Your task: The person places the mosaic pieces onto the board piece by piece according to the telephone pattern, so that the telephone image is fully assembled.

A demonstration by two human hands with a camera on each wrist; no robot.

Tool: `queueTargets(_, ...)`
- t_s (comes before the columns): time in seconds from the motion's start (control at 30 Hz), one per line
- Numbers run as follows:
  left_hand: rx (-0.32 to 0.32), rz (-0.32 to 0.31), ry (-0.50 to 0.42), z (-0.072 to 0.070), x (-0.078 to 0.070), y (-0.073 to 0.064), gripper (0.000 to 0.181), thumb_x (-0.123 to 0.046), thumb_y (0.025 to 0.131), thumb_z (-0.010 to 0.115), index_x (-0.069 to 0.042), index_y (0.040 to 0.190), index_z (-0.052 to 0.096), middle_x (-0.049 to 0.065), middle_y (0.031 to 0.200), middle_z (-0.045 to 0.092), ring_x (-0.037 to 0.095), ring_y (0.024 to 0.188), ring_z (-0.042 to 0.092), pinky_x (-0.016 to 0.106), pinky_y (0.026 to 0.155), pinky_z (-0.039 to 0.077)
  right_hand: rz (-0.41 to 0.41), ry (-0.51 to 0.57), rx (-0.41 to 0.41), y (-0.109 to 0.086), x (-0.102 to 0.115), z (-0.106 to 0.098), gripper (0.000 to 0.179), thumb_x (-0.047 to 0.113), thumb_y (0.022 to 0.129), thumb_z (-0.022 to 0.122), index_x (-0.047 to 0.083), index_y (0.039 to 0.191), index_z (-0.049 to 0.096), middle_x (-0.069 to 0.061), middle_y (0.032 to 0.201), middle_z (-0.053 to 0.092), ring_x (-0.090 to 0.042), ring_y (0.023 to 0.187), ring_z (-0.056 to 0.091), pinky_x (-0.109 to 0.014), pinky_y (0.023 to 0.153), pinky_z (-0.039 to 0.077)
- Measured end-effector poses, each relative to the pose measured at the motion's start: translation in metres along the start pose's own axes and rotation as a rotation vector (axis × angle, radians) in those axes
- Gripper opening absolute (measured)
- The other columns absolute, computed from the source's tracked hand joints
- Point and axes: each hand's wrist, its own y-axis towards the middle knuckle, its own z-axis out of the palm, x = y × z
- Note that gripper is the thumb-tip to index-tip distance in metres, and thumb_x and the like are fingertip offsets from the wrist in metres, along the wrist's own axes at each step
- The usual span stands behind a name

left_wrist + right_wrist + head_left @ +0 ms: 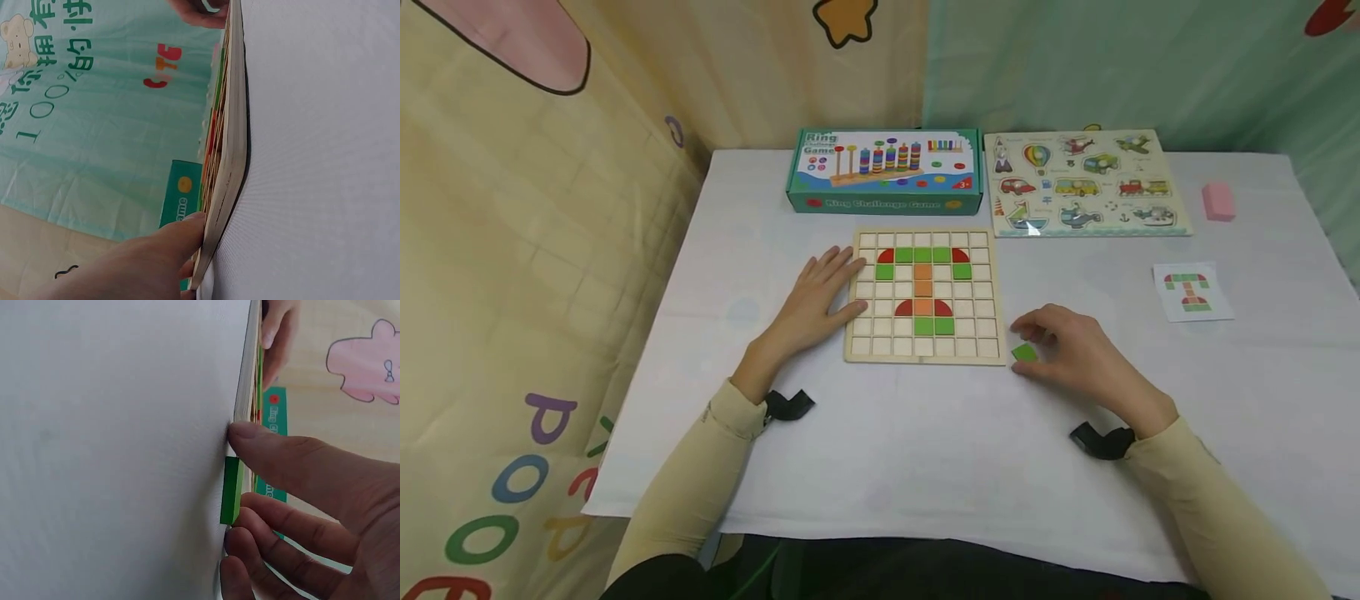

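A square wooden grid board (882,347) lies flat on the white table, with red, green and orange pieces set in its cells. Against its left edge rests my left hand (808,307), fingers extended and thumb touching the frame; the left wrist view shows that thumb (184,234) at the board's side. Just right of the board's lower right corner lies a loose green tile (1025,353). My right hand (1078,354) curves loosely around it. In the right wrist view, the thumb and fingertips lie on either side of the green tile (231,490), without a plain pinch.
Behind the board stands a ring game box (883,202), with a vehicle picture puzzle (1123,208) beside it. A small card (1221,304) showing a coloured pattern lies on the right, below a pink block (1218,202). Printed curtains hang around the table.
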Motion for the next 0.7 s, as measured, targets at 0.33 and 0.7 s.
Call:
queueTargets(0.33,0.002,-0.006,0.000,0.001,-0.001,0.000,0.073,-0.046,0.104,0.062,-0.016,0.166,0.036,0.007,0.177,0.022,0.028,0.166,0.008,0.050,0.134,0.000,0.023,-0.035,-0.027,-0.009,0.006,0.000,0.031,0.006,0.078,0.092,0.005,0.105,0.076,-0.005,0.095,0.072,-0.020,0.084,0.067,-0.040,0.075,0.057)
queueTargets(0.7,-0.004,-0.001,0.002,0.000,0.000,0.000,0.073,-0.046,0.104,0.062,-0.017,0.165,0.036,0.007,0.176,0.022,0.028,0.165,0.009,0.050,0.134,0.000,-0.107,-0.012,-0.075,0.009,0.019,0.002,0.034,0.003,0.079,0.086,0.007,0.110,0.074,-0.001,0.101,0.070,-0.019,0.091,0.065,-0.041,0.079,0.059)
